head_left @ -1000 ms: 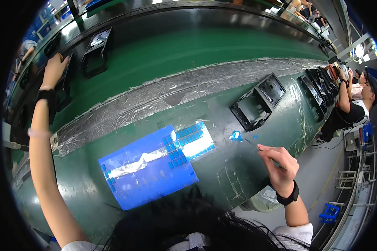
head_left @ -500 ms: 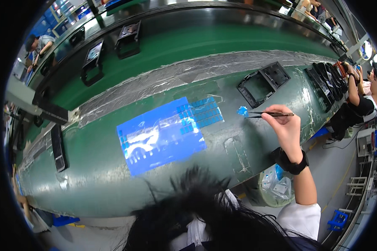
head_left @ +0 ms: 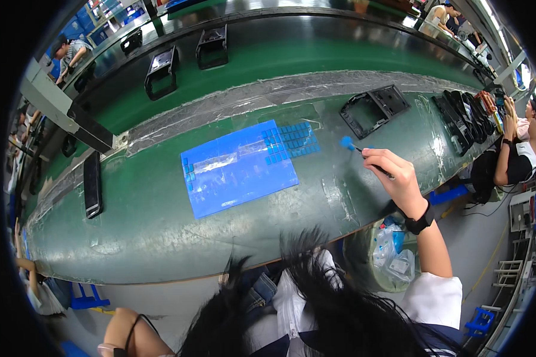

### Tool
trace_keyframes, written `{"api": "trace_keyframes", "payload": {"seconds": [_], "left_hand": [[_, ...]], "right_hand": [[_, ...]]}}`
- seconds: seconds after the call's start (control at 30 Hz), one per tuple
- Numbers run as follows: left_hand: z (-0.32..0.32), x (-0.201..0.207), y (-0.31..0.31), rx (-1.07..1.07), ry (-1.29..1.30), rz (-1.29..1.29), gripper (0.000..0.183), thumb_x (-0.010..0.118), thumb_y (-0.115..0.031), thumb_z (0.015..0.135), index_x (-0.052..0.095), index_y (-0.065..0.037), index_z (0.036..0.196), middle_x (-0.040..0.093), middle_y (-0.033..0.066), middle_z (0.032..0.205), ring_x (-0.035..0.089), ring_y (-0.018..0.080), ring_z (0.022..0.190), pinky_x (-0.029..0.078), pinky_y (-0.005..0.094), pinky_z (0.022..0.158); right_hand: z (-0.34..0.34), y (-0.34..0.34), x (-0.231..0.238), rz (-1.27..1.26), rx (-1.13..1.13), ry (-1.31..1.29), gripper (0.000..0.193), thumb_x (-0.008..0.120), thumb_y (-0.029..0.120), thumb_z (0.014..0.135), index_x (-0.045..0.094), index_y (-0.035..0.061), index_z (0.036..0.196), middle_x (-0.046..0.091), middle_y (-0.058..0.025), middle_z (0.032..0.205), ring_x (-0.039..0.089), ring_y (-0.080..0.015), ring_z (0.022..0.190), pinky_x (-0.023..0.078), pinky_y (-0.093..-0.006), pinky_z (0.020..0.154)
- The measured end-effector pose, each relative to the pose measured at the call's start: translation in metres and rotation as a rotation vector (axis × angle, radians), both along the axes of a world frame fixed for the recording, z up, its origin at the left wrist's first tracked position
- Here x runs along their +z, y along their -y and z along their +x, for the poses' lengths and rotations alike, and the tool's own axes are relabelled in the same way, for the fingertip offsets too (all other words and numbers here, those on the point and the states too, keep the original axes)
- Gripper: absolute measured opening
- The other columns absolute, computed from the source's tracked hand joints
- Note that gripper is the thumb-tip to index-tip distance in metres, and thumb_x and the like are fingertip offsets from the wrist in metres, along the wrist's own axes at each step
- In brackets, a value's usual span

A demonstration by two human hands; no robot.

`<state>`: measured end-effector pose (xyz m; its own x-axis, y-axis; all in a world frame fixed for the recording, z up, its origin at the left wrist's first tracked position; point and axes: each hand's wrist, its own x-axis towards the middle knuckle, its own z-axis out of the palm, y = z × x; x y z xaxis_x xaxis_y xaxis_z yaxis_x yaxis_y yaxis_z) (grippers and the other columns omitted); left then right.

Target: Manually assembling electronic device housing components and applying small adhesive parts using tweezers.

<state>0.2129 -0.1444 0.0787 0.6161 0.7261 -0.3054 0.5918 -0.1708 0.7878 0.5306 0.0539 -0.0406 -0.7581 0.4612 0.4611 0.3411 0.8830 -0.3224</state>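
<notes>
My right hand (head_left: 393,174) is closed round dark tweezers (head_left: 382,171) over the right part of the bench. At the tweezers' tip is a small blue clump (head_left: 347,143); whether it is gripped or only touched cannot be made out. Left of it lies a bright blue sheet (head_left: 238,184) with a clear strip and small blue pieces along two sides. A grid of small blue pads (head_left: 302,140) adjoins its right edge. At the lower left a bent bare arm with a dark cord, seemingly my left hand's side (head_left: 131,333), is cut off; its fingers are hidden.
A black frame (head_left: 372,113) lies beyond my right hand, with stacked black parts (head_left: 458,122) farther right. A black bar-shaped part (head_left: 93,184) rests at the left. More black frames (head_left: 212,47) sit on the green conveyor. A lined bin (head_left: 375,262) stands below; co-workers are on both sides.
My right hand has turned and shifted slightly, keeping the tweezers near the blue clump. The view has shifted, and a bent arm now shows at the lower left.
</notes>
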Motion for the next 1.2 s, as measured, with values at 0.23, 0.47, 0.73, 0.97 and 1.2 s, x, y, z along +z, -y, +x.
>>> {"api": "trace_keyframes", "payload": {"seconds": [0.23,0.47,0.73,0.97,1.2], "left_hand": [[-0.042,0.001,0.023,-0.095,0.095,0.017,0.024,0.051,-0.022,0.068,0.049,-0.002,0.08,0.052,0.0056,0.07,0.049,0.0137,0.061,0.039,0.0238,0.051],[-0.02,0.009,-0.051,-0.241,0.18,0.066,0.024,0.05,-0.022,0.069,0.048,-0.001,0.082,0.052,0.0062,0.071,0.049,0.0137,0.062,0.039,0.0234,0.051],[0.004,0.089,-0.115,-0.312,-0.015,0.164,0.025,0.049,-0.021,0.071,0.047,0.0,0.085,0.052,0.0068,0.073,0.049,0.0138,0.064,0.04,0.0229,0.051],[-0.008,0.035,-0.248,0.443,0.217,0.257,0.043,0.05,-0.035,0.069,0.043,0.003,0.089,0.05,0.0083,0.077,0.048,0.0143,0.073,0.041,0.0233,0.058],[-0.045,-0.105,-0.403,1.27,-0.76,0.321,0.084,0.048,-0.056,0.056,0.018,-0.006,0.117,0.015,0.017,0.12,0.022,0.0363,0.106,0.028,0.0469,0.077]], "right_hand": [[0.021,-0.006,-0.001,0.027,0.19,0.139,0.016,0.045,-0.01,0.054,0.045,0.0005,0.066,0.051,-0.0097,0.086,0.048,-0.0239,0.086,0.042,-0.0296,0.067],[0.022,-0.009,0.003,-0.049,0.198,0.12,0.016,0.046,-0.01,0.054,0.045,0.0012,0.066,0.05,-0.0094,0.087,0.048,-0.0249,0.086,0.041,-0.0296,0.068],[0.033,-0.001,0.018,-0.067,0.012,-0.137,0.022,0.053,-0.009,0.048,0.048,0.002,0.066,0.052,-0.0089,0.083,0.051,-0.0239,0.076,0.043,-0.0287,0.062],[0.028,-0.009,0.014,-0.102,-0.112,-0.278,0.019,0.058,-0.007,0.05,0.051,0.0013,0.066,0.054,-0.01,0.077,0.055,-0.0208,0.065,0.044,-0.0246,0.052],[0.007,-0.018,0.031,-0.235,-0.126,-0.491,0.02,0.061,-0.008,0.049,0.049,-0.0035,0.065,0.055,-0.0136,0.066,0.055,-0.0231,0.064,0.045,-0.0259,0.057]]}}
